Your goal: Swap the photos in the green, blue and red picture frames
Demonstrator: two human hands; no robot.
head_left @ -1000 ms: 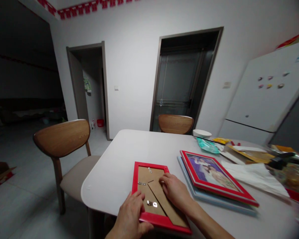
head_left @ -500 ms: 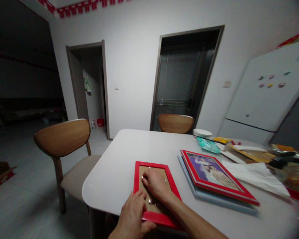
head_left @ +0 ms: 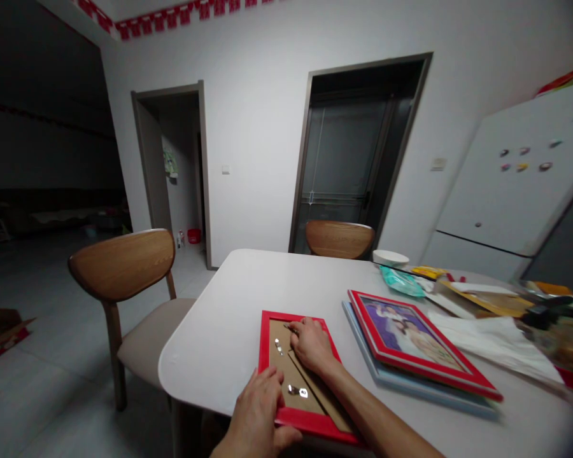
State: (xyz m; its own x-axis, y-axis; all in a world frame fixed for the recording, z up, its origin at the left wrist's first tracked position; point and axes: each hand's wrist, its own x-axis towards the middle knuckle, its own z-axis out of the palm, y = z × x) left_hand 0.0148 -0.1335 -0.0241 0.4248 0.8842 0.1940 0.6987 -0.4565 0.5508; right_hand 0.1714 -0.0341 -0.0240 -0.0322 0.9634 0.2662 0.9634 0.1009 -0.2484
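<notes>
A red picture frame (head_left: 265, 340) lies back side up on the table in front of me, its brown backing board (head_left: 277, 370) showing. Small metal clips sit on the board, one clip (head_left: 279, 346) on the left and a shiny clip (head_left: 297, 390) near the close edge. My left hand (head_left: 260, 407) holds the frame's near left corner, thumb along the close edge. Curled over the board's far part, my right hand (head_left: 310, 343) has its fingertips at another metal clip (head_left: 290, 328). Its forearm hides much of the frame's right side.
Right of it, a red-framed photo (head_left: 408, 334) rests on a light blue frame (head_left: 377, 375). Farther right are white paper (head_left: 496, 340), a teal packet (head_left: 401, 281) and a white bowl (head_left: 390, 257). Wooden chairs stand at left (head_left: 124, 264) and behind the table (head_left: 340, 239).
My right hand has moved from the left clip to the far clip, rightward and slightly away. The left clip now shows uncovered. My left hand stays on the frame corner.
</notes>
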